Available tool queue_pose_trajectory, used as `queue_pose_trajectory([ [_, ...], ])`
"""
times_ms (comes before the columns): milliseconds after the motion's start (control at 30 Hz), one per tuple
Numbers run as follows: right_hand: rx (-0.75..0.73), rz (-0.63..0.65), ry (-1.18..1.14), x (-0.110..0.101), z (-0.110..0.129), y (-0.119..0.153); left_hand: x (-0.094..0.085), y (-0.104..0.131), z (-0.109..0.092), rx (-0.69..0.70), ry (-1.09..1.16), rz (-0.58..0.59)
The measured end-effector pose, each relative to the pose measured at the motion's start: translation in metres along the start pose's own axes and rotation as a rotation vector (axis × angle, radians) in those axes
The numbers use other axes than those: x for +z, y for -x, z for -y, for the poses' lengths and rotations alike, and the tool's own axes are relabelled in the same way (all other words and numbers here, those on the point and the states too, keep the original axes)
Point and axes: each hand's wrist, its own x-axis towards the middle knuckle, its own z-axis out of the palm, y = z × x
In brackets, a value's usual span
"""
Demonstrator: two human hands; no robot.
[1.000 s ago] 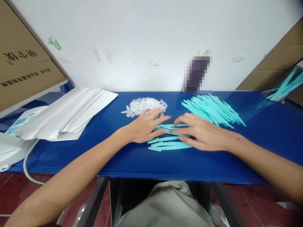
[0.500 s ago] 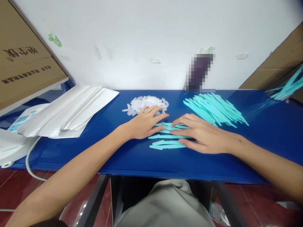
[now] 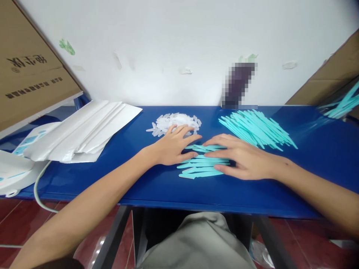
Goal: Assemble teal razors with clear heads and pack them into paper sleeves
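Several turquoise eyebrow razors (image 3: 200, 174) lie side by side, roughly crosswise, on the blue table in front of me. My left hand (image 3: 174, 145) rests over their left ends with its fingers spread; thumb and fingertips hold nothing I can see. From the other side, my right hand (image 3: 238, 156) reaches over the same razors, fingers apart and fingertips on or just above them. Beyond my left fingers sits a heap of small translucent blade caps (image 3: 176, 120). A larger pile of turquoise razors (image 3: 258, 129) lies behind my right hand.
White plastic bags (image 3: 84, 130) are stacked at the left, beside a white device (image 3: 19, 172) with a cable. Cardboard boxes (image 3: 33, 74) flank both sides. More razors in a clear bag (image 3: 344, 102) are at the far right. A white wall (image 3: 157, 48) stands behind the blue table (image 3: 179, 196).
My right hand has shifted slightly, and the razors beneath it lie closer together, more of them showing. My left hand stays nearly in place. The view has moved a little.
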Motion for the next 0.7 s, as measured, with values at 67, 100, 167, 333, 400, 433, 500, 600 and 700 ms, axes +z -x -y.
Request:
queue_pose_trajectory([
  [67,0.000,-0.008,-0.001,0.0003,-0.0002,-0.0001,-0.0009,0.0001,-0.0005,-0.012,-0.001,0.009],
  [100,0.007,-0.015,0.004,0.0005,-0.0004,-0.0003,-0.0012,0.0001,-0.0006,-0.016,0.000,0.014],
  [167,0.027,-0.022,0.018,0.0009,-0.0012,-0.0005,-0.0014,0.0000,-0.0008,-0.020,0.003,0.017],
  [333,0.026,0.014,-0.016,0.0009,-0.0033,0.0009,0.0005,-0.0006,-0.0005,-0.023,0.002,-0.017],
  [400,0.012,0.035,-0.025,0.0011,-0.0033,0.0017,0.0014,-0.0006,-0.0002,-0.041,-0.025,-0.034],
  [433,0.009,0.042,-0.025,0.0013,-0.0031,0.0019,0.0017,-0.0005,0.0001,-0.048,-0.042,-0.039],
  [500,0.020,0.036,-0.024,0.0018,-0.0028,0.0017,0.0022,-0.0001,0.0006,-0.050,-0.069,-0.041],
  [600,0.078,-0.021,-0.021,0.0024,-0.0034,0.0007,0.0024,0.0006,0.0013,-0.037,-0.080,-0.048],
  [700,0.099,-0.039,0.001,0.0029,-0.0045,0.0004,0.0017,0.0008,0.0016,-0.026,-0.086,-0.053],
])
